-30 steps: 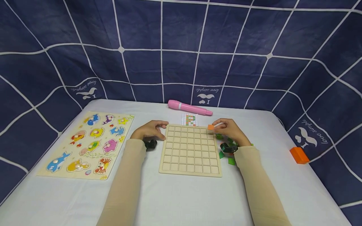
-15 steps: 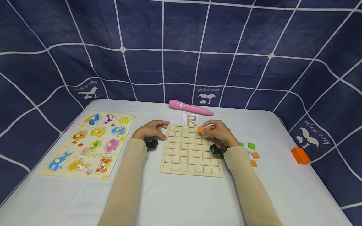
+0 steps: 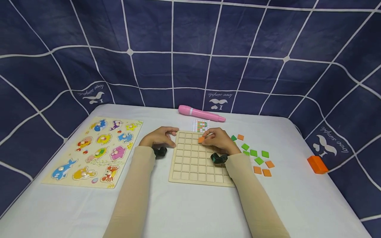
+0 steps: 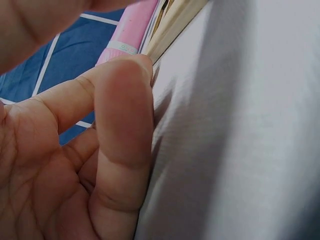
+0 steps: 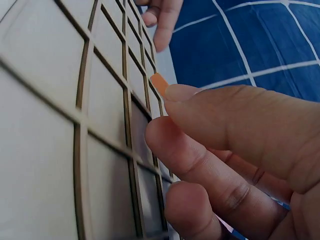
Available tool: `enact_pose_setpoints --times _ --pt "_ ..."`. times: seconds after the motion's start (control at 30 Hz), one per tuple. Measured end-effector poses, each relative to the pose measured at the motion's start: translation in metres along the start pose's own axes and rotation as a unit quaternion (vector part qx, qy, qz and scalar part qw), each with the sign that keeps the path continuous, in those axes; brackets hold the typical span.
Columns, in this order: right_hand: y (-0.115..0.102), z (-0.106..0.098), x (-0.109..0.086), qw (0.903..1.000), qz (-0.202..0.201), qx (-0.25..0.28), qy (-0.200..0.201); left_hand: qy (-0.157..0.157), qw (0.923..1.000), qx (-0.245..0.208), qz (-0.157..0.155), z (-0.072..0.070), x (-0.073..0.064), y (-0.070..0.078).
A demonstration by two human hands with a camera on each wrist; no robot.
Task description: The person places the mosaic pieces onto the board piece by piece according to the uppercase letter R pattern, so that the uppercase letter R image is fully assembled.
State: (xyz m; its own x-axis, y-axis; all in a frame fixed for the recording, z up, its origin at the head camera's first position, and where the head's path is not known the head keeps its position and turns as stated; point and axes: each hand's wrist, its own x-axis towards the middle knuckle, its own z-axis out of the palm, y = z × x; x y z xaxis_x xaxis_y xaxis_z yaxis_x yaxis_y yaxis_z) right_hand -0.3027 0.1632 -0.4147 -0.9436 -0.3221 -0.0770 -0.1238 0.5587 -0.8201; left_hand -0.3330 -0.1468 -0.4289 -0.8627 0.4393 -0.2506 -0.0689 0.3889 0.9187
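Note:
A pale wooden grid board [image 3: 184, 178] lies flat in the head view, its square cells bare where they show. Between thumb and fingers, my right hand [image 3: 219, 139] pinches a small orange square tile [image 3: 201, 140] over the upper rows. In the right wrist view that orange tile [image 5: 159, 84] sticks out past the thumb tip, close over the cells. My left hand [image 3: 157, 137] touches the board's upper left edge with thumb and fingertips. The left wrist view has the left hand's fingers [image 4: 122, 110] beside the board's corner [image 4: 172, 35]. A small colour pattern card [image 3: 200, 125] lies just beyond the board.
Several loose green tiles [image 3: 253, 153] and orange tiles [image 3: 267, 173] lie right of the board. A pink microphone-shaped pen [image 3: 201, 114] is behind the card. An animal knob puzzle [image 3: 92, 152] lies left, and an orange block [image 3: 317, 165] sits far right.
My right hand has moved left from the board's upper right corner to its upper middle, carrying the orange tile. Loose tiles at right have come into view. My left hand has stayed put.

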Motion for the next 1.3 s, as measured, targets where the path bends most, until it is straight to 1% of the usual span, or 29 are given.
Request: enact_pose_setpoints --times 0.2,0.37,0.5,0.6,0.7,0.8,0.97,1.2,1.3 --pt "-0.005 0.008 0.007 0.9998 -0.006 -0.020 -0.003 -0.003 0.9999 -0.014 -0.004 0.000 0.000 0.000" --pt "-0.010 0.012 0.012 0.9992 -0.008 -0.039 -0.008 0.001 1.0000 -0.006 -0.007 0.001 -0.001 0.001" --pt "-0.012 0.014 0.014 0.9983 -0.018 -0.054 -0.008 0.001 0.9999 -0.011 -0.011 0.001 -0.001 0.002" --pt "-0.013 0.017 0.016 0.9981 -0.023 -0.056 -0.007 -0.001 0.9999 -0.011 -0.006 0.000 0.000 0.002" --pt "-0.014 0.019 0.016 0.9982 -0.025 -0.054 -0.008 0.000 1.0000 -0.001 0.001 0.000 0.001 0.001" --pt "-0.014 0.020 0.017 0.9982 -0.026 -0.054 -0.009 0.001 1.0000 -0.003 -0.002 0.000 0.001 0.001" --pt "-0.014 0.021 0.018 0.9978 -0.026 -0.061 -0.008 0.001 0.9998 -0.015 -0.011 0.000 0.000 0.001" --pt "-0.012 0.017 0.016 0.9960 -0.040 -0.078 -0.017 -0.002 0.9999 -0.011 -0.009 -0.001 0.002 0.001" --pt "-0.010 0.013 0.013 0.9968 -0.044 -0.062 -0.026 -0.002 0.9999 -0.012 -0.009 -0.001 0.002 0.001"
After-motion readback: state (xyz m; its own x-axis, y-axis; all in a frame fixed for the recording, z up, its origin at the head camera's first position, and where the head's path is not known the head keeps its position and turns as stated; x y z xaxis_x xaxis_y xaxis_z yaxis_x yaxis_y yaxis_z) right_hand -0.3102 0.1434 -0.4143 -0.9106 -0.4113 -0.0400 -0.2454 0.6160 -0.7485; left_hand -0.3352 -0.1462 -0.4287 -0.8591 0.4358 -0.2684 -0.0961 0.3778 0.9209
